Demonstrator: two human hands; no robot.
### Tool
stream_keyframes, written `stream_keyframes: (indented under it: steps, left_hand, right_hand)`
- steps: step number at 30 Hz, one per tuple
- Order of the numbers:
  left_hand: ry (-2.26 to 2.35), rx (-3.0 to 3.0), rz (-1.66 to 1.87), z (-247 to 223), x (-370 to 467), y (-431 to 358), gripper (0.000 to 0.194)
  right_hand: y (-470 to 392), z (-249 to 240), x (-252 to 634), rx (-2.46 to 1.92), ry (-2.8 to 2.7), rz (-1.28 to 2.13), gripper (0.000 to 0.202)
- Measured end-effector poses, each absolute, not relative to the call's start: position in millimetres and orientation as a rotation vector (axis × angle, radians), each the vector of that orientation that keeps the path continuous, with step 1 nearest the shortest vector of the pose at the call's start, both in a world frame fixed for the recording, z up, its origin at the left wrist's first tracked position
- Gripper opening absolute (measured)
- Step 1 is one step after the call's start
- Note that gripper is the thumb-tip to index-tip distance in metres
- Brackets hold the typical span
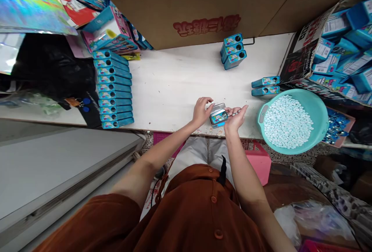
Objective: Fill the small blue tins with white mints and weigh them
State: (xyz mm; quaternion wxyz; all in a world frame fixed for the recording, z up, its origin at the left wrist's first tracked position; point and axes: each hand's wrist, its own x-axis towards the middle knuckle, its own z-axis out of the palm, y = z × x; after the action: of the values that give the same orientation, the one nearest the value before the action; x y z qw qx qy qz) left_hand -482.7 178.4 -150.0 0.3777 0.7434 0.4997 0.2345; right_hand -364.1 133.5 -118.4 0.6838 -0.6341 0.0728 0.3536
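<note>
A small blue tin [219, 118] with its silvery lid raised is at the table's front edge, between my two hands. My left hand [201, 111] is at the tin's left side, its thumb and forefinger curled at the raised lid. On the right, my right hand [236, 119] is turned partly palm up, with its fingertips by the tin's right side and small pale pieces showing at its fingers. Further right sits a turquoise basin [322, 118] holding many small white pieces [287, 122].
A row of several upright blue tins [114, 89] lines the left. Three tins [234, 52] stand at the back, two more [265, 86] near the basin. A carton [302, 50] of blue tins is at the right. A large cardboard box [186, 7] borders the back.
</note>
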Motion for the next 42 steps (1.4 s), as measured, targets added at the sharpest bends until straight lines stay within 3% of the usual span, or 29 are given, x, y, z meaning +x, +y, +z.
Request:
stream_keyframes:
  steps: [14,30,36,42]
  left_hand:
    - [1.268,1.894,0.658,-120,-482,138,0.013]
    - [1.12,2.087,0.521,-122,-468,133,0.015]
    - [1.144,2.153,0.505,-120,-471,130,0.027]
    - [1.3,2.109,0.489,-116,-509,113,0.015]
  right_hand:
    - [126,-118,-374,-1.497,0.079,0.725,0.053]
    - [112,-92,-361,-1.476,0.009,0.596,0.05]
    - [79,-85,-336,-1.515,0.022,0.516,0.049]
    - [40,-83,-318,-1.53,0.093,0.488,0.049]
